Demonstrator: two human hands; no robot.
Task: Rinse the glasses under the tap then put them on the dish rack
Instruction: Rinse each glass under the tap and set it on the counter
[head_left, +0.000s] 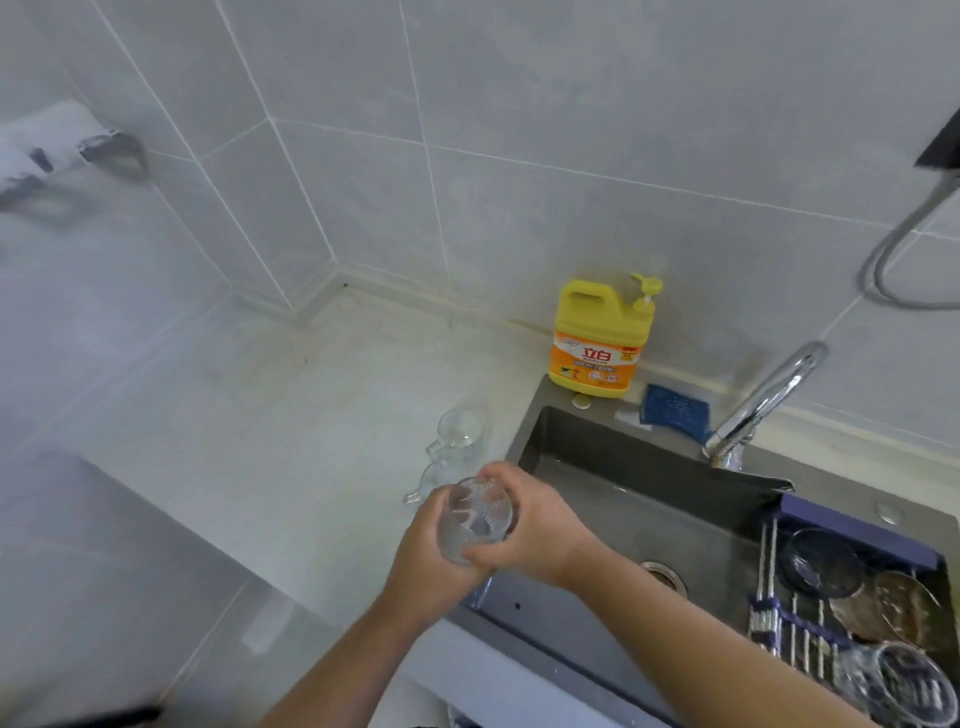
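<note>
A clear ribbed drinking glass (480, 514) is held in a two-handed grip just above the near left corner of the grey steel sink (597, 447), where the sink meets the pale desk (311, 415). The left hand (423, 564) is curled round the lower wall from below, and the right hand (535, 525) is wrapped over the far side, so both are closed on the glass. The glass is judged not yet rinsed. It is well apart from the curved chrome tap (763, 402), and no stream can be made out at the spout. A slip is the main risk: smooth, possibly wet glass could slide out when one hand is let go for the tap lever, and it would strike the steel rim below. A second risk lies on the desk just beside the hands, where two clear handled glass mugs (460, 428) could be knocked by the left elbow or wrist on the swing to the tap. The roll-up dish rack of steel rods (795, 639) is already crowded with glassware, so a careless set-down could chip something. The long axis of the glass is tilted — one round end is turned up towards the camera and the other down into the left palm. Whether the upper end is mouth or base cannot be told.
</note>
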